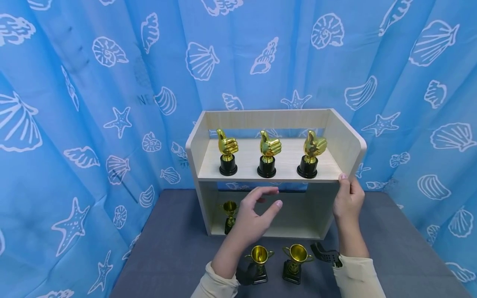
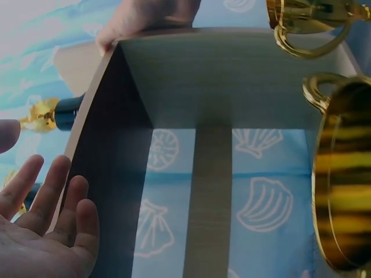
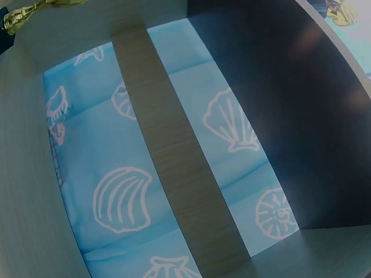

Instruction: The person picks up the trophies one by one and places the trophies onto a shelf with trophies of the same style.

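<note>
My right hand [image 1: 348,200] holds the front edge of a pale wooden two-tier shelf [image 1: 350,145] at its right side, with the thumb on the middle board. In front of the lower tier hovers my left hand [image 1: 251,219], its fingers loosely bent and nothing between them. One small gold cup trophy [image 1: 230,209] stands inside the lower tier at the left, partly covered by the left hand. Two more cup trophies, a left one [image 1: 260,258] and a right one [image 1: 296,260], stand before the shelf. The left wrist view shows the left palm [image 2: 46,249] with fingers spread.
On the upper tier stand three gold thumbs-up trophies [image 1: 268,153] on black bases, in a row. A dark grey cloth [image 1: 167,256] covers the table. Blue curtains [image 1: 112,82] with white shell prints hang behind and at both sides.
</note>
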Tool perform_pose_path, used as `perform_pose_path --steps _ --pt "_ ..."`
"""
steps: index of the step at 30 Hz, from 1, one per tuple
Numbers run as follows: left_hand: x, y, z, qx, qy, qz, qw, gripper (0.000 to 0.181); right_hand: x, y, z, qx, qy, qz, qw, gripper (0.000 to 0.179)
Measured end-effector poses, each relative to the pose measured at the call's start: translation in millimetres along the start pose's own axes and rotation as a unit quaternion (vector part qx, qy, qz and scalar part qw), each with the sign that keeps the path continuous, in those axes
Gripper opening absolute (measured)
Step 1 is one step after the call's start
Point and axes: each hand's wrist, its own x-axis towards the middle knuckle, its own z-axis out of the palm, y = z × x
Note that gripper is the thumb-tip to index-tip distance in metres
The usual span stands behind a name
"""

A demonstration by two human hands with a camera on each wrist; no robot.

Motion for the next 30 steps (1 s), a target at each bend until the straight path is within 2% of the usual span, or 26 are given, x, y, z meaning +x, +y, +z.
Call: perform_pose_path --steps 16,22,30 --pt "-8.9 -11.6 -10.6 -0.007 0.027 -0.041 0.9987 0.033 -1.3 0.6 -1.1 0.012 -0.008 0.016 0.9998 0.048" --pt "-9.8 -16.1 -14.7 -0.010 0.037 -0.044 0.9983 0.034 -0.4 0.9 -0.4 0.006 0.003 0.014 0.9999 0.047" --pt "-12.6 -17.3 -18.5 -0.015 0.035 -0.045 0.9982 0.036 -1.1 0.2 -0.2 0.006 0.005 0.007 0.9999 0.047"
